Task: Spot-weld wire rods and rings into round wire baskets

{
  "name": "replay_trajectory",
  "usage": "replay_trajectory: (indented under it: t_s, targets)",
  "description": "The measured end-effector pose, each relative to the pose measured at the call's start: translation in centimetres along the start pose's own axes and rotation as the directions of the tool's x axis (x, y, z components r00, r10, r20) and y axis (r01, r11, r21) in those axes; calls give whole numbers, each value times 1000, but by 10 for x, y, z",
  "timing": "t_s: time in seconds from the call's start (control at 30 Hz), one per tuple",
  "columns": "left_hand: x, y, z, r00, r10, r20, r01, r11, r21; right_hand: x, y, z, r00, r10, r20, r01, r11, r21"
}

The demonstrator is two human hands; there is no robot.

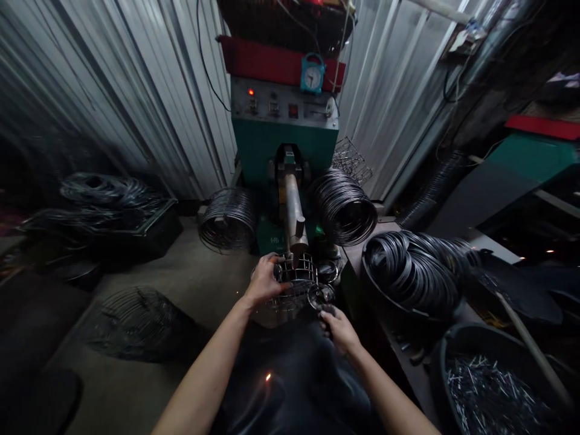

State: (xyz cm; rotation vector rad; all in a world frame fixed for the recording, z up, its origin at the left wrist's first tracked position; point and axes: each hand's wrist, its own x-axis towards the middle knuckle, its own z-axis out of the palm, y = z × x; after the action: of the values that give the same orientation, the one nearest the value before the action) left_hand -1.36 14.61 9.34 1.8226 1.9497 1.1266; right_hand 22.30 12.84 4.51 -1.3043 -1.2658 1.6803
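Note:
A green machine [285, 136] stands ahead, its metal arm [294, 208] reaching toward me. Under the arm's tip is a small round wire basket [304, 269]. My left hand [267, 281] grips the basket's left side, thumb in front and fingers behind the rim. Lower right of the basket, my right hand [334, 326] is closed on a small wire ring piece [321, 296]. The ring sits close to the basket; whether they touch is unclear.
Wire ring bundles [229, 217] flank the machine, the right one [344, 205] larger. More rings [408, 272] fill a container at right. A black tub [441, 362] holds short metal pieces. A wire stack [136, 320] lies left. Sparks glow near my lap.

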Motion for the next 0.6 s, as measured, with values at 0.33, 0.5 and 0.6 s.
replay_trajectory:
  t_s: [0.33, 0.5, 0.6]
  targets:
    - [3, -3, 2, 1000, -8, -19, 7, 999, -41, -14, 24, -14, 923, 384, -19, -304, 758, 577]
    - [11, -1, 3, 996, -86, -33, 86, 996, -3, -11, 25, -17, 903, 429, 4, -331, 691, 642]
    - [19, -1, 2, 994, -101, -39, 102, 995, 21, -9, 30, -22, 898, 440, 5, -340, 688, 642]
